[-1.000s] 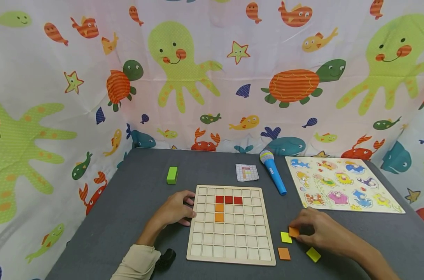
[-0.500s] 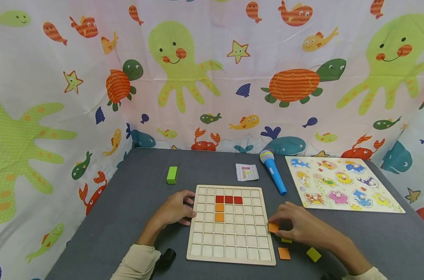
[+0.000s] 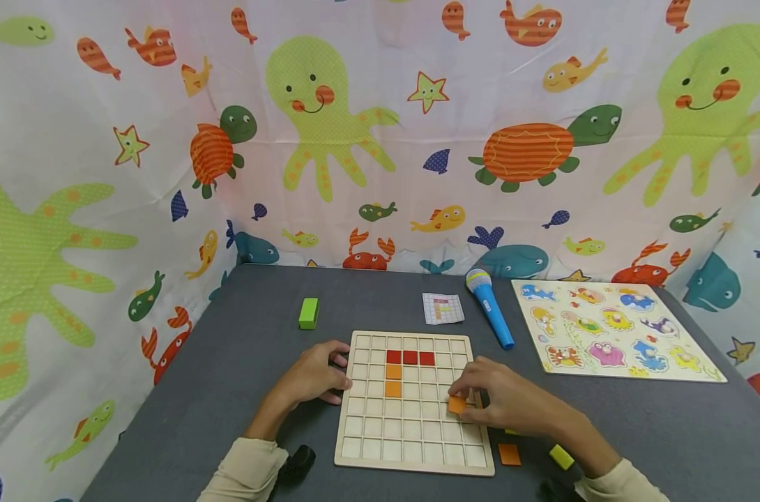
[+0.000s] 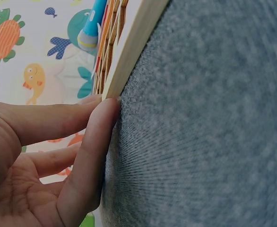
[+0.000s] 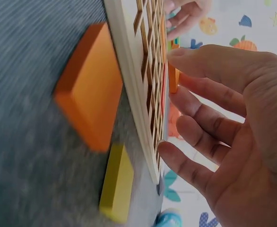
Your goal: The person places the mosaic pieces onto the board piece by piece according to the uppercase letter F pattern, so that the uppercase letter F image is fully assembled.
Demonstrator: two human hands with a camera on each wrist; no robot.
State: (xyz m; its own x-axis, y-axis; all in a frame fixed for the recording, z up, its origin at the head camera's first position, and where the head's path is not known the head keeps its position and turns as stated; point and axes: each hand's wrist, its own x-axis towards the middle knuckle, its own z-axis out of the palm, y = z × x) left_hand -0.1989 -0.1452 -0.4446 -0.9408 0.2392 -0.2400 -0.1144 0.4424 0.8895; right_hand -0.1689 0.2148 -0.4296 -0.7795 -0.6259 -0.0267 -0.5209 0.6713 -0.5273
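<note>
A wooden grid board [image 3: 411, 446] lies on the table, with three red tiles [image 3: 410, 358] in one row and two orange tiles [image 3: 393, 381] below the leftmost red one. At its left edge, my left hand [image 3: 314, 373] pinches the rim between thumb and finger, as the left wrist view shows. My right hand [image 3: 512, 397] holds another orange tile [image 3: 457, 404] by thumb and fingertips over the right part of the grid. Right of the board lie a loose orange tile [image 3: 509, 454] and a yellow tile [image 3: 562, 457]; a second yellow tile [image 5: 117, 184] is mostly hidden under the right hand.
Behind the board are a green block [image 3: 308, 314], a small printed pattern card [image 3: 443, 309] and a blue toy microphone [image 3: 489, 310]. A sea-animal puzzle board [image 3: 612, 331] lies at the back right. A patterned curtain [image 3: 380, 139] hangs around the table.
My right hand has carried the orange tile leftward from beside the yellow tiles to over the grid board. My left hand has stayed at the board's left edge.
</note>
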